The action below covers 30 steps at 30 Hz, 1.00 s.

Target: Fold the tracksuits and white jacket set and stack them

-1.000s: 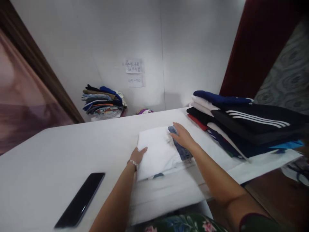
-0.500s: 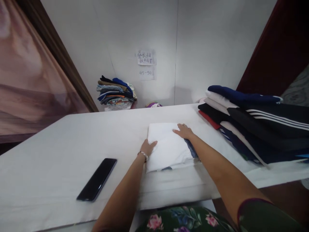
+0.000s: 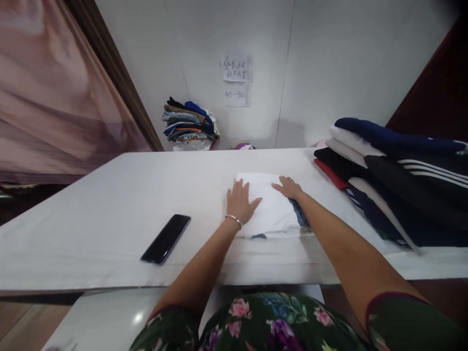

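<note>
A white folded garment (image 3: pixel 272 209) with dark blue-grey parts at its right side and front edge lies on the white-covered table. My left hand (image 3: pixel 241 201) rests flat on its left part, fingers spread. On the far right corner of the cloth lies my right hand (image 3: pixel 288 187), palm down with the fingers stretched out. Neither hand grips anything. What kind of garment it is cannot be told from its folded shape.
A black phone (image 3: pixel 166 239) lies on the table (image 3: pixel 127 195) left of my arms. Folded dark clothes (image 3: pixel 395 190) are stacked at the right. Another clothes pile (image 3: pixel 190 124) stands behind the far edge, by a wall with paper notes (image 3: pixel 237 80).
My left hand has gone from holding the garment's left edge to lying spread on top of it. My right hand stays at the far right corner. The camera view has shifted.
</note>
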{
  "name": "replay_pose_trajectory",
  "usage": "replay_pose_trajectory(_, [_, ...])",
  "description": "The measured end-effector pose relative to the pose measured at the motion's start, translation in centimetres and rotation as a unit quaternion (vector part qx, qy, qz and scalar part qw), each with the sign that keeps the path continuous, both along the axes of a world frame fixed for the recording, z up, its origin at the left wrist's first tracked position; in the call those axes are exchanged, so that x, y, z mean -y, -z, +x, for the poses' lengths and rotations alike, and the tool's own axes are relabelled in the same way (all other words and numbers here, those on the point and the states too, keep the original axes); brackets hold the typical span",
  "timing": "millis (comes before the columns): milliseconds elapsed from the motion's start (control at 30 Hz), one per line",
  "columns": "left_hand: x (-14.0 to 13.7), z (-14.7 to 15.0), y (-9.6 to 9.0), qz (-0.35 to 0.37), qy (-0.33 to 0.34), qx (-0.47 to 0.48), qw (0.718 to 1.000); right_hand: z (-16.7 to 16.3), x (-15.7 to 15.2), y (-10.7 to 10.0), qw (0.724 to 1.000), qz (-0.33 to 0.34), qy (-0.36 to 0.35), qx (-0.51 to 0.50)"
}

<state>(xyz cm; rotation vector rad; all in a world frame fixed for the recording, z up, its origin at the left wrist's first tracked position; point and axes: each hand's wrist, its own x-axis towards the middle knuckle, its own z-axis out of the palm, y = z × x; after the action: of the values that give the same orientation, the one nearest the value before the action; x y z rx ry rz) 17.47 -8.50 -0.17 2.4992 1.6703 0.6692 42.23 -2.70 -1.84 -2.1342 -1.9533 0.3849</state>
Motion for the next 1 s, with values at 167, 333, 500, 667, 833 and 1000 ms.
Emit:
replay_pose_trajectory(167, [2.4, 2.6, 2.8, -0.018, 0.132, -0.143, 0.981, -0.5, 0.6, -2.0, 1.0, 0.006, 0.004, -0.006])
replay_pose_trajectory(333, [2.2, 2.3, 3.9, -0.006, 0.127, -0.146, 0.981, -1.0, 5.2, -2.0, 0.988, 0.145, -0.054, 0.025])
replay_pose_trajectory(500, [2.0, 2.2, 3.5, -0.009, 0.135, -0.138, 0.981, 1.0, 8.9, 2.6, 0.99, 0.135, -0.047, -0.008])
replay_pose_trajectory(667, [1.9, 1.9, 3.2, -0.016, 0.139, -0.119, 0.983, 2.9, 8.7, 4.5, 0.979, 0.148, -0.061, -0.129])
replay_pose_trajectory(833, [1.7, 0.5, 2.3, -0.029, 0.153, -0.077, 0.985, 3.2, 9.3, 4.7, 0.967, 0.154, -0.016, -0.202])
replay_pose_trajectory(1000, [1.1, -3.0, 2.3, -0.03, 0.137, -0.015, 0.99, 3.9, 10.9, 4.8, 0.959, 0.136, 0.016, -0.249])
